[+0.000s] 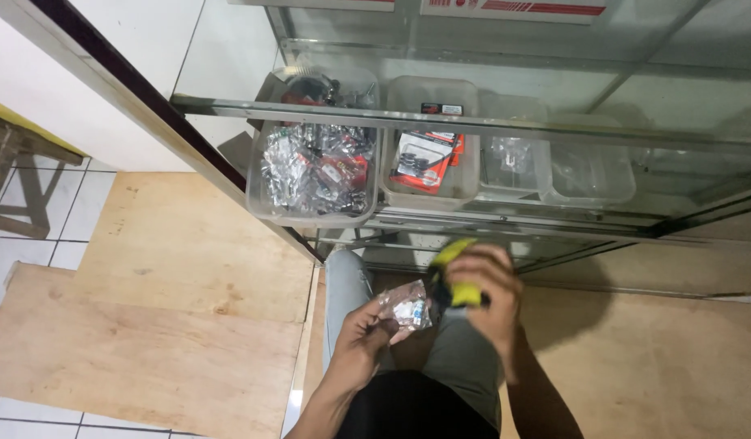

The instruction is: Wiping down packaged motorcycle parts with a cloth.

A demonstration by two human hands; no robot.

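Pinched in the left hand (361, 337) is a clear packet (406, 308), touching the right hand (487, 294) gripping a yellow-black tool (455, 280).

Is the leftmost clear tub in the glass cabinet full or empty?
Full, nearly to the rim. The leftmost clear tub is packed with small shiny plastic packets that cover its whole visible inside.

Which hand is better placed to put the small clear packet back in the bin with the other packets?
The left hand, probably. It already holds the small clear packet in its fingers, and the bin of packets lies up on its side. The right hand is busy gripping a yellow and black tool.
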